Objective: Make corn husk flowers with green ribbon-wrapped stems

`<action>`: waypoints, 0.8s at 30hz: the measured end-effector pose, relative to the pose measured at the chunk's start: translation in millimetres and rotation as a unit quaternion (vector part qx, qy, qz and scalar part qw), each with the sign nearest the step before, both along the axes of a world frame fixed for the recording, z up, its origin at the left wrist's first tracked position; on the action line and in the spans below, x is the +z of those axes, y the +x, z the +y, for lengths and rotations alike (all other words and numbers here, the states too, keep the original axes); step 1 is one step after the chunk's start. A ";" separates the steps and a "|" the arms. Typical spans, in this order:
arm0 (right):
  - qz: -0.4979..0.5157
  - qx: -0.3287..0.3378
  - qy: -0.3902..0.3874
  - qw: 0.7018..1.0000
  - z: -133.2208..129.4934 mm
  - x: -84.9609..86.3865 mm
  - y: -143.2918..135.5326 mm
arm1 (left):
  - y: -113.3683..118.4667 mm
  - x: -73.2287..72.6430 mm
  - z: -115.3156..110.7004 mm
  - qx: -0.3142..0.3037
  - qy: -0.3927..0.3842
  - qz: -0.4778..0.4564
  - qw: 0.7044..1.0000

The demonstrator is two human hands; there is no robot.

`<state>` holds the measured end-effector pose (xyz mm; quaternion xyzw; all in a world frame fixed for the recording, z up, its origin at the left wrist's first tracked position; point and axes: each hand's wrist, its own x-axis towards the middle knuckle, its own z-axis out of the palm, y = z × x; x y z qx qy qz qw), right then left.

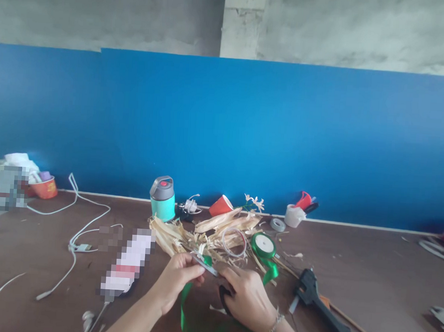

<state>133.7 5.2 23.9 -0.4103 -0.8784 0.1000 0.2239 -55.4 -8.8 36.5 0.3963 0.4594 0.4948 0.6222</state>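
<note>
My left hand [175, 278] is closed in a pinch on a green ribbon [184, 306], whose length hangs below the fingers towards the table's front edge. My right hand [247, 295] grips a pair of scissors [211, 269]; the black handle shows under its fingers. The blades point left, reaching the left fingertips and the bit of ribbon there. Just beyond both hands lies a heap of dried corn husks [165, 234], with a clear tape roll [234, 243] on it. A spool of green ribbon [264, 244] rests to the right of the heap.
A black glue gun [321, 305] and a thin stick [355, 323] lie at right. Behind stand a turquoise flask [163, 205], a tipped orange cup [221, 206] and a white cup [294, 216]. A phone-like object [129, 263] and white cables [76, 237] are at left.
</note>
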 end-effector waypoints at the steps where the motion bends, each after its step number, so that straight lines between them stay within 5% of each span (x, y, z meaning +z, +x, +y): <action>1: 0.000 -0.002 -0.001 1.000 -0.3 0.5 -0.2 | 0.1 0.3 0.1 -0.002 0.002 0.000 1.000; 24: -0.021 -0.010 0.000 1.000 0.9 0.7 -2.5 | 2.1 -1.3 1.8 -0.005 0.006 0.007 1.000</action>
